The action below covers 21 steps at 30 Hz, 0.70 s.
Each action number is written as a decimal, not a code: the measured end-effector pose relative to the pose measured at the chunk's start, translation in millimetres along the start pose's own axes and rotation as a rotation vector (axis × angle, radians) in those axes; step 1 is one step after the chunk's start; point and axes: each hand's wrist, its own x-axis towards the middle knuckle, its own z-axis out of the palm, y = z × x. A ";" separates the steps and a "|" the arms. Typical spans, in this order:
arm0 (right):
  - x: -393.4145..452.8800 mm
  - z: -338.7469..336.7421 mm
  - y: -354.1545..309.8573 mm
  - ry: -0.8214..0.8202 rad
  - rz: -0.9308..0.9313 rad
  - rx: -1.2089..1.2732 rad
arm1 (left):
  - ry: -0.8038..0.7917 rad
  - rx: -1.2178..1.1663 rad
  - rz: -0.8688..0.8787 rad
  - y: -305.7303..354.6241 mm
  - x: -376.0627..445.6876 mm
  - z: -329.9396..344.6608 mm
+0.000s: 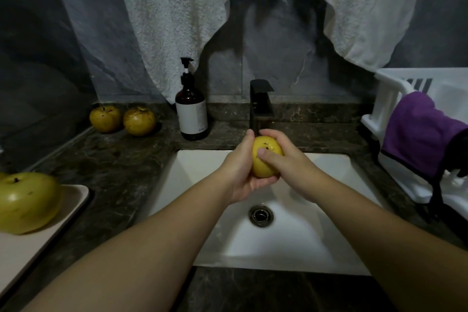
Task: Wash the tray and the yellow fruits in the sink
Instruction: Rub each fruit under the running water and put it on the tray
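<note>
Head view: left hand (240, 172) cups round yellow fruit (266, 157) from below; right hand (286, 159) wraps it from the right, thumb on top, over white rectangular sink (304, 243) below black faucet (260, 104). Dark marble counter (126, 159): beige tray (76, 197) bearing one fruit, amber pump bottle (191, 109), label illegible.
</note>
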 end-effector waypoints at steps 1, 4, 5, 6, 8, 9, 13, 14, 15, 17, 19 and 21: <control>-0.8 0.3 -1.0 -0.031 0.025 0.089 | 0.014 0.016 -0.016 0.6 -0.6 -1.1; 2.3 5.7 -3.7 0.095 0.051 0.136 | 0.012 0.063 -0.032 -1.5 -1.7 -0.1; 3.9 6.9 -2.9 0.148 0.032 0.082 | 0.012 0.065 -0.025 -2.2 -1.4 1.3; 4.5 7.1 -1.3 0.154 0.012 0.042 | 0.022 0.056 -0.018 -2.5 -0.9 2.0; 3.4 4.3 1.4 0.049 -0.004 0.056 | 0.056 0.019 -0.015 -1.7 0.8 1.8; 3.8 2.6 2.2 0.008 0.009 0.102 | 0.076 0.005 -0.016 -1.0 1.2 1.6; 6.8 7.4 -0.4 0.183 0.124 -0.049 | 0.136 0.014 0.027 -5.9 -0.1 5.7; 6.9 11.0 -0.5 0.217 0.136 -0.221 | 0.133 0.031 0.062 -7.6 0.2 7.4; 4.9 14.1 0.5 0.207 0.143 -0.376 | 0.130 0.062 0.102 -9.5 1.0 9.1; 3.4 17.5 2.7 0.190 0.152 -0.511 | 0.141 0.133 0.190 -11.8 3.4 14.2; 6.1 14.3 1.4 0.234 0.173 -0.432 | 0.155 0.191 0.273 -13.8 4.6 16.9; 11.6 6.6 -0.9 0.291 0.224 -0.314 | 0.120 0.256 0.331 -14.7 5.8 17.8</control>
